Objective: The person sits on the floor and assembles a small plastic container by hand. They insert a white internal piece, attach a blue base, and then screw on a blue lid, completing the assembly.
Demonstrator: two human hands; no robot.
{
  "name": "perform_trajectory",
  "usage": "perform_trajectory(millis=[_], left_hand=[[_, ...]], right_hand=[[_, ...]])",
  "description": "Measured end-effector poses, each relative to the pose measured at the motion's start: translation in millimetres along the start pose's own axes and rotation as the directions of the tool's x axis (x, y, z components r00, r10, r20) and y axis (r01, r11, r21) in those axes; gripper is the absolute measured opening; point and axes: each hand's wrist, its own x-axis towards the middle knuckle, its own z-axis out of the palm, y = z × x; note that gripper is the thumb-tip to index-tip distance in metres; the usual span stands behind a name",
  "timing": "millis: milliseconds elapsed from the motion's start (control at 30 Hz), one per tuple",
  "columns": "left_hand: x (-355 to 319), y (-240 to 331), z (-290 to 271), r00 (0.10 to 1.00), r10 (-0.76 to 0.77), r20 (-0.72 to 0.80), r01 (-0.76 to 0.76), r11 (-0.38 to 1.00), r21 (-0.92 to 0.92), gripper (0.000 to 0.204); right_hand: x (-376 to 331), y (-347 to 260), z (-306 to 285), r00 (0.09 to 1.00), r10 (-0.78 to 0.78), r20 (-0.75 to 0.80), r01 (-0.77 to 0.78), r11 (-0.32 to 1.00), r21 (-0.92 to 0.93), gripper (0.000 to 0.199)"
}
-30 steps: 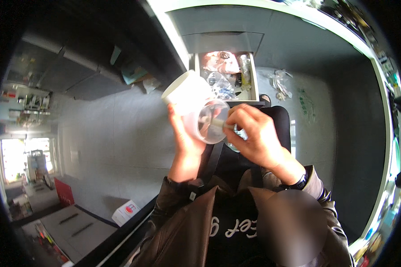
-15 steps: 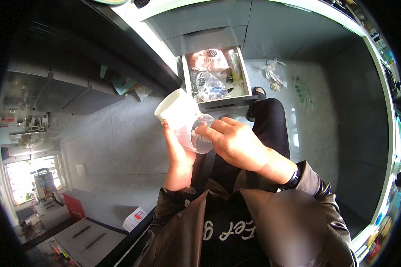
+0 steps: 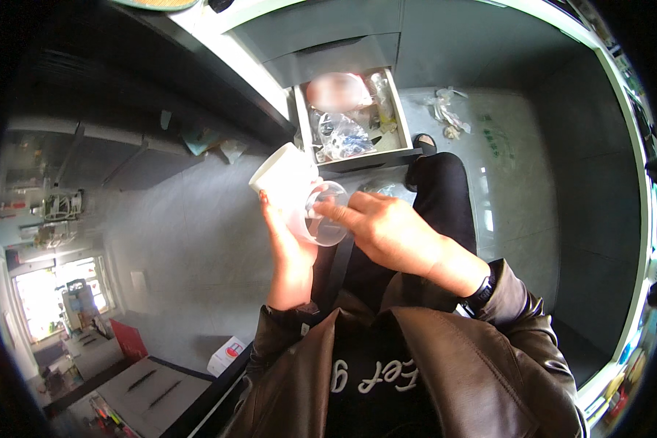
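Observation:
A white plastic tub (image 3: pixel 276 169) and a clear plastic cup (image 3: pixel 331 232) are together in front of me, over the floor near an open drawer. My left hand (image 3: pixel 292 255) is wrapped round them from the left, its thumb up along the white tub. The clear cup's round mouth faces right. My right hand (image 3: pixel 392 232) is closed at that mouth, with its bent fingers partly inside the rim. Whether the cup sits inside the tub or only against it is hard to tell, because bright glare washes out where they meet.
The open drawer (image 3: pixel 358 163) holds clear plastic bags (image 3: pixel 343 135) and a pink package (image 3: pixel 336 93). Crumpled plastic scraps (image 3: pixel 447 109) lie on the grey floor, right of the drawer. A dark cabinet edge (image 3: pixel 219 87) runs along the left. A small white box (image 3: pixel 226 355) stands at lower left.
Both hands have shifted slightly left and up in the picture with the tub and cup. The right fingers stay at the clear cup's mouth.

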Motion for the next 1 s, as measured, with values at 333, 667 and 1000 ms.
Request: perform_trajectory(millis=[333, 667, 1000], left_hand=[[-2, 9, 7, 0.997, -0.076, 0.004, 0.074, 0.958, -0.277, 0.082], [-1, 9, -3, 0.995, -0.099, -0.017, 0.087, 0.93, -0.358, 0.086], [-13, 8, 13, 0.987, -0.13, 0.096, 0.159, 0.892, -0.423, 0.084]], right_hand=[[10, -8, -14, 0.994, 0.104, -0.024, -0.082, 0.885, 0.458, 0.058], [12, -3, -10, 0.929, 0.324, 0.178, -0.3, 0.382, 0.874, 0.05], [24, -6, 16, 0.953, 0.219, -0.211, -0.077, 0.844, 0.531, 0.049]])
